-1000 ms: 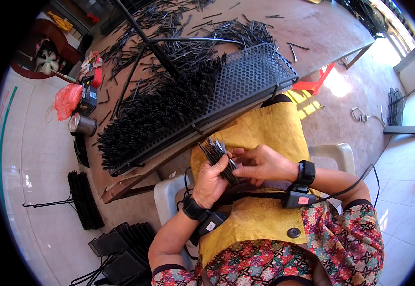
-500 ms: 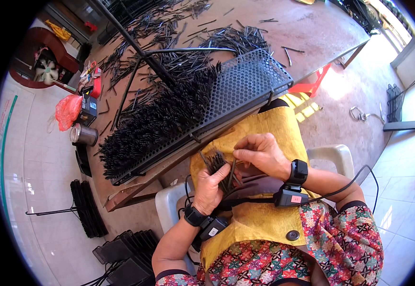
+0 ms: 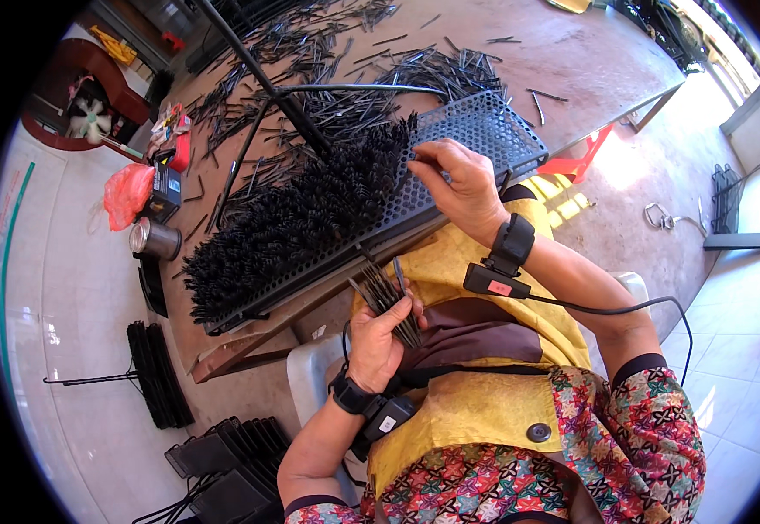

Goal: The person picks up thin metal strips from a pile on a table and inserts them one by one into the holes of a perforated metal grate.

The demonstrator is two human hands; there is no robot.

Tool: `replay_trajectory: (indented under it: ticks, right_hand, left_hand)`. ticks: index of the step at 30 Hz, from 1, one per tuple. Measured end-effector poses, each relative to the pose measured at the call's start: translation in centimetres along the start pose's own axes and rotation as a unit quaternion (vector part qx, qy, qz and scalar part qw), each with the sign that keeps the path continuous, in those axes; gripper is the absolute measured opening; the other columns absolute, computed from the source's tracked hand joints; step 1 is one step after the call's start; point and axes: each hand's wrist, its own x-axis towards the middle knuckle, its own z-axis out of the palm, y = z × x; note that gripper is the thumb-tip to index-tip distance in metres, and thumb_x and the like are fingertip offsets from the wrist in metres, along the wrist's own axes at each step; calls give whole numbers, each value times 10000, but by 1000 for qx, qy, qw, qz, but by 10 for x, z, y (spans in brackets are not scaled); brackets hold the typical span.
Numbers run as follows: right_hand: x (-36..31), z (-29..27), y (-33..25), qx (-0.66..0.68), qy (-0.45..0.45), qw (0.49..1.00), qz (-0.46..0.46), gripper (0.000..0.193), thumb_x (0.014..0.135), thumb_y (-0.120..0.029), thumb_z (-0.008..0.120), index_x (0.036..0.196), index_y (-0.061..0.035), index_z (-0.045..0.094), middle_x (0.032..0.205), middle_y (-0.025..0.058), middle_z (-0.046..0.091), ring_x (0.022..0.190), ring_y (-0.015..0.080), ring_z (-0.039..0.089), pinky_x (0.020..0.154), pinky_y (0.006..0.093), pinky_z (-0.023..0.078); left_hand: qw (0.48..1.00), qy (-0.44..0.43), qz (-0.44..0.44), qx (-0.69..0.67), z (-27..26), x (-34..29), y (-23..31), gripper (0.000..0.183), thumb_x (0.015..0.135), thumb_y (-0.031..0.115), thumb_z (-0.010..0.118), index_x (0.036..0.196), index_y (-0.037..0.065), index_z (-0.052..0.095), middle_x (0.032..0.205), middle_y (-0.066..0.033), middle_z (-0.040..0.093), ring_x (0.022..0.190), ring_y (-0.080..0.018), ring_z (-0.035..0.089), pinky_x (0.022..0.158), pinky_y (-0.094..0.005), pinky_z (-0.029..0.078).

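In my left hand [image 3: 378, 342], above the lap, is a bundle of thin dark strips [image 3: 381, 290]; the fingers are wrapped round it and the strip ends stick out past the thumb. My right hand [image 3: 463, 185] is raised over a dark perforated plate [image 3: 471, 127], at the edge of the bristles. Its thumb and forefinger are pinched together; whatever they hold is too small to make out. Dense black bristle tufts [image 3: 297, 231] cover the plate's left and middle part, while bare holes show at its right end.
Many loose dark strips [image 3: 450, 74] lie scattered over the table [image 3: 585, 52] behind the plate. A black rod frame [image 3: 253, 70] rises over the bristles. Left stand a metal can [image 3: 154, 238] and a red plastic bag [image 3: 127, 194]. Black brush-like racks [image 3: 157, 375] are on the floor.
My right hand has moved up and away from the bundle to the plate beside the bristles. My left hand stays over the lap with the strips, slightly turned.
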Motion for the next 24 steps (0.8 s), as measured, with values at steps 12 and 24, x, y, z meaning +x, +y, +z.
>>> replay_trajectory:
  ticks: [12, 24]
  right_hand:
    - [-6, 9, -7, -174, -263, 949, -29, 280, 807, -199, 631, 980, 9, 561, 680, 159, 554, 638, 345, 568, 556, 425, 449]
    - [-24, -14, -26, 130, -50, 959, 246, 174, 758, -34, 663, 902, 25, 586, 704, 101, 637, 612, 118, 606, 558, 253, 487]
  left_hand:
    - [999, 38, 17, 16, 3, -3, 5, 181, 802, 9, 636, 970, 4, 568, 820, -116, 628, 705, -208, 624, 603, -311, 536]
    - [999, -6, -17, -33, -3, 1, 4, 226, 838, 38, 596, 1057, 23, 540, 926, -59, 579, 879, -194, 591, 699, -373, 558]
